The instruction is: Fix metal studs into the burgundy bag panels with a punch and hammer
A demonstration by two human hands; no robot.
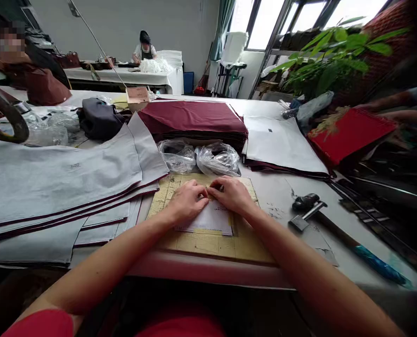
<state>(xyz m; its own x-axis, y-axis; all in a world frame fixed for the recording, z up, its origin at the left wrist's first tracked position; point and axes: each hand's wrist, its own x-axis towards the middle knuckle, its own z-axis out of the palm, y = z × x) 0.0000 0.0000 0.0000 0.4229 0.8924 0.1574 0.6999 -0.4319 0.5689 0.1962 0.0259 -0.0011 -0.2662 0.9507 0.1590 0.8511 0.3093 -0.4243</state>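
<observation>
Head: left hand [186, 202], right hand [231, 194] hide paper [212, 223] top.

One head view, worn by the person, faces forward and down. It sits very near the left hand [187, 202] and right hand [231, 194], mid-frame on the tabletop [286, 196]. Wide lens: forearms [124, 252] enter from the bottom, windows [264, 23] and far wall [124, 23] along the top.

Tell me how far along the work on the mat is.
Done, apparently: flat grey fabric pieces lie stacked at the left. In hand: left hand and right hand press a white sheet on the tan cutting mat, fingers meeting at its top edge. Left, probably: the folded maroon fabric stack behind; the metal-headed hammer lies untouched.
</observation>
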